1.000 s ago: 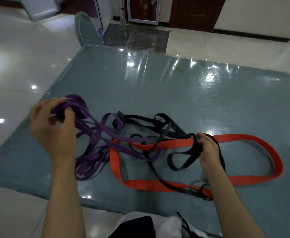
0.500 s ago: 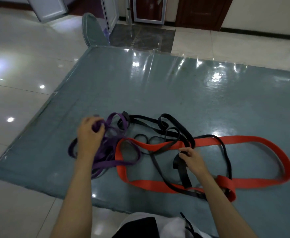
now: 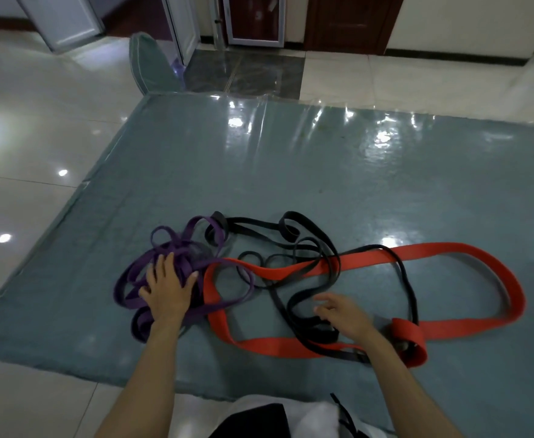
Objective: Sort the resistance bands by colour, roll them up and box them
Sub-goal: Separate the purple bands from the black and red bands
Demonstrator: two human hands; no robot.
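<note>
Pressing purple bands flat: left hand | right hand fingers spread, empty

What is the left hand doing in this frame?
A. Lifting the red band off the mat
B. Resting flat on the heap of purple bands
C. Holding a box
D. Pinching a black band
B: the left hand lies with fingers spread on the purple bands, bunched on the mat; no box is in view.
</note>
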